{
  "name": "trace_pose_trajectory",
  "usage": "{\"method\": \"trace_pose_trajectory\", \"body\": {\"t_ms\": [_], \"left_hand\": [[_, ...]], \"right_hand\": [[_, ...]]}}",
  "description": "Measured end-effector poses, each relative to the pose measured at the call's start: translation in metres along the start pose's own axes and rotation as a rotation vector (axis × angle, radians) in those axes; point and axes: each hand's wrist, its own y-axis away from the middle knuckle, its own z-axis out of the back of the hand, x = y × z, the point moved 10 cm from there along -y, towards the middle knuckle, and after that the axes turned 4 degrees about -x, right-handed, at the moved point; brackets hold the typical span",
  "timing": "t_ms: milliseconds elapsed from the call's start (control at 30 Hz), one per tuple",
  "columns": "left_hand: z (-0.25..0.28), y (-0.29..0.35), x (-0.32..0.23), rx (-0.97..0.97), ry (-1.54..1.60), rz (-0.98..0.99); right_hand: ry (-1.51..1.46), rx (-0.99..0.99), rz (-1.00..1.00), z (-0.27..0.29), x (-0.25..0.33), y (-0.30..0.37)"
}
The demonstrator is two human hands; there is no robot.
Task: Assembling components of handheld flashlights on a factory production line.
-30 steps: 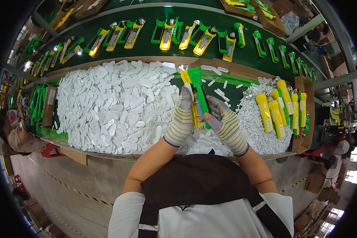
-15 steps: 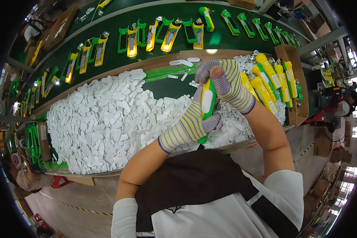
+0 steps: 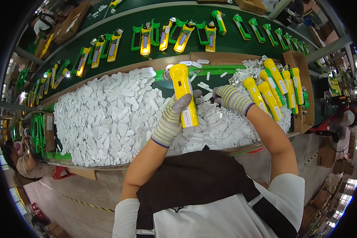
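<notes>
Left hand [image 3: 171, 121]: gloved, fingers wrapped tight on the lower half of a yellow torch [image 3: 183, 95], held upright over the tray.
Torch: lens end up, near the tray's far cardboard rim; white end down, just above the heap.
Right hand [image 3: 231, 98]: gloved, palm down on small white parts right of the torch; fingers curled into them, whether they pinch 1 cannot be told.
Heap [image 3: 107, 119]: white plastic pieces fill the tray's left and middle, piled up to the near edge.
Tray rim [image 3: 174, 62]: brown cardboard wall along the far side, between the heap and the belt.
Bare patch [image 3: 216, 79]: dark green floor with a few loose pieces, between the torch and the right hand; the only open room inside the tray.
Finished torches [image 3: 271, 89]: yellow and green, stacked at the right end, just beside the right hand.
Box [image 3: 301, 91]: cardboard, closing off the right edge.
Belt [image 3: 242, 43]: green, beyond the rim, with a row of open torch shells well apart from both hands.
Near edge: the person's dark apron sits against it.
</notes>
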Motion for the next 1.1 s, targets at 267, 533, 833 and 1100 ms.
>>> {"method": "trace_pose_trajectory", "body": {"t_ms": [267,533,833,1100], "left_hand": [[-0.023,0.006,-0.023,0.028,-0.275,-0.28],[-0.035,0.008,-0.021,0.071,-0.366,-0.318],[-0.041,-0.012,-0.022,0.152,-0.438,-0.284],[-0.033,-0.114,-0.033,0.1,-0.193,-0.072]], "right_hand": [[-1.196,-0.588,0.051,0.072,0.057,0.03],[-1.621,-0.679,0.112,0.062,0.086,0.025],[-1.696,-0.64,0.064,0.067,0.071,0.014],[-0.361,-0.922,-0.493,0.125,-0.16,-0.096]]}}
